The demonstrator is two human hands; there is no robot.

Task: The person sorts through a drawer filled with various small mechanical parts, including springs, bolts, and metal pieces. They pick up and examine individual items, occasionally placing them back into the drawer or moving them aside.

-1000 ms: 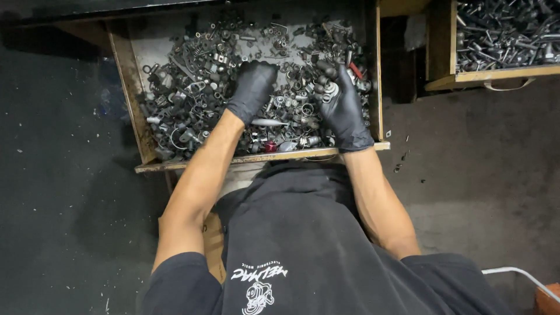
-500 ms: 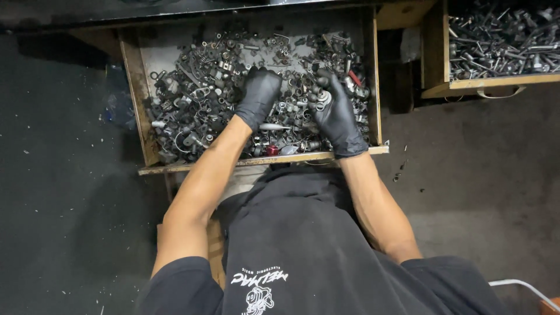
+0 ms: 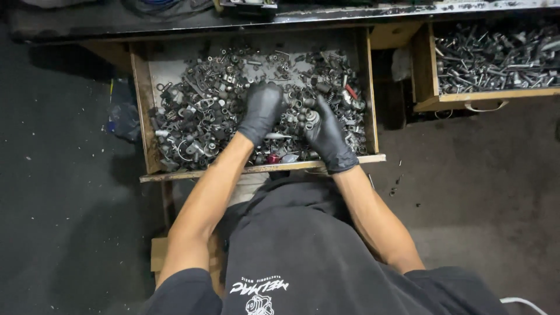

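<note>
both gloved hands are down in the open wooden drawer (image 3: 142, 111) of small metal hardware (image 3: 198, 116). left hand (image 3: 261, 112) lies flat, released; right hand (image 3: 326, 134) curls over pieces, grip unclear. i judge the sorting barely underway, nothing set aside.

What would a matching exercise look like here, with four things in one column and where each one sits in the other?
Things:
1. left hand
2. right hand
3. open wooden drawer of bolts
4. small red part

Places:
A. far right, beside the middle drawer
B. near the middle drawer's front edge
C. on the hardware, centre of the drawer
D. on the hardware, right of centre

Pairs: 1-C, 2-D, 3-A, 4-B
</note>
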